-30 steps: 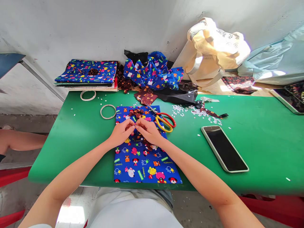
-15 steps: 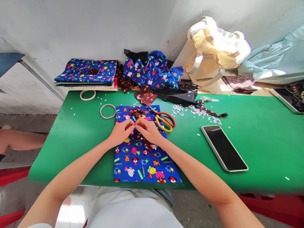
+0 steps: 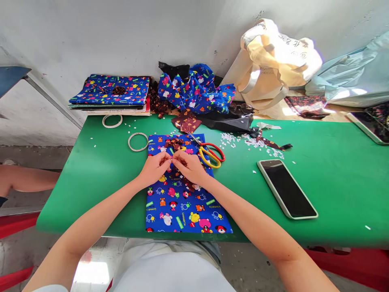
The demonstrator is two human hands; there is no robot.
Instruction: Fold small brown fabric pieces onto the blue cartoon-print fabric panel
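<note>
A blue cartoon-print cloth (image 3: pixel 182 211) lies flat on the green table in front of me. Over its upper half, my left hand (image 3: pixel 155 167) and my right hand (image 3: pixel 192 167) meet, thumbs and fingertips pinched together. Whatever is between the fingertips is too small and hidden to name. Brown patterned fabric scraps (image 3: pixel 174 143) lie on the cloth just beyond my hands, and another brown scrap (image 3: pixel 189 185) shows partly under my right hand. Scissors (image 3: pixel 212 156) with red and yellow handles rest at the cloth's upper right edge, blades pointing away to the left.
Two thin tape rolls (image 3: pixel 138 142) lie left of the cloth. A phone (image 3: pixel 287 190) is on the right. White paper bits (image 3: pixel 229 140), crumpled blue fabric (image 3: pixel 197 93), a folded cloth stack (image 3: pixel 112 90) and a tote bag (image 3: pixel 252 79) line the back. Another person's leg (image 3: pixel 30 178) shows at left.
Almost nothing differs. My fingertips stay pinched together in nearly the same place, with only a slight shift of the fingers.
</note>
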